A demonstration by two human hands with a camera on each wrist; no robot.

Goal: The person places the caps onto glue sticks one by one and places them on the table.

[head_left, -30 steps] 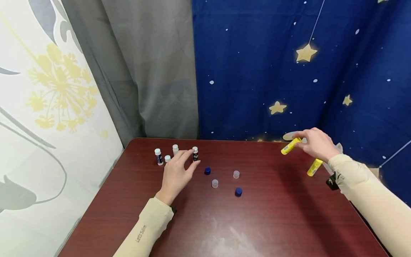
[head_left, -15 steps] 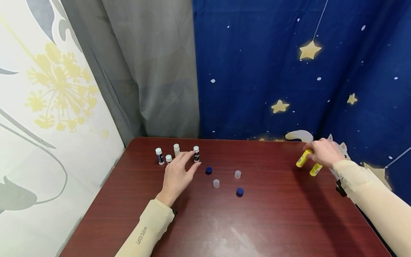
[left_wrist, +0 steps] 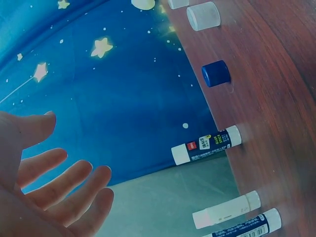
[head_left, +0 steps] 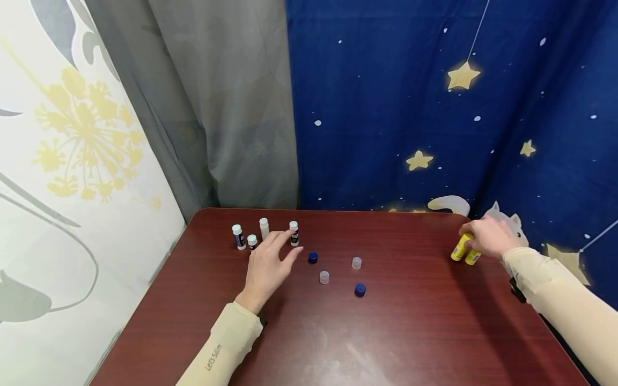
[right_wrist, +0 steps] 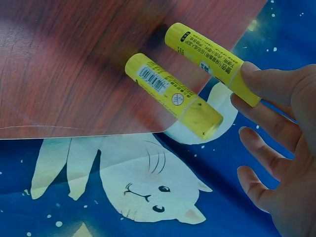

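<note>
On the table (head_left: pixel 415 332), one yellow tube (right_wrist: pixel 210 59) pinched beside its twin (right_wrist: pixel 168 91)

Nearest, a front blue cap (head_left: pixel 359 290) and a front translucent cap (head_left: pixel 324 277) are seen, with a rear translucent cap (head_left: pixel 356 263) and a rear blue cap (head_left: pixel 313 258) behind. To their left, the left hand (head_left: pixel 267 268) is held with thumb and fingers apart, nothing gripped. Near the right corner, the yellow tube is pinched by the right hand (head_left: pixel 488 236); its twin is stood just beside, untouched. Whether the pinched base is seated cannot be told. If released tilted, it could be toppled; if swung sideways, its twin could be knocked, perhaps over the nearby edge. Beyond the left hand, a left dark tube (head_left: pixel 238 237), a partly hidden tube (head_left: pixel 252 241), a pale tube (head_left: pixel 264 229) and a right dark tube (head_left: pixel 294 235) are stood; by a stray fingertip, the last could be tipped. Farthest, a starry curtain (head_left: pixel 367 107) is hung.
</note>
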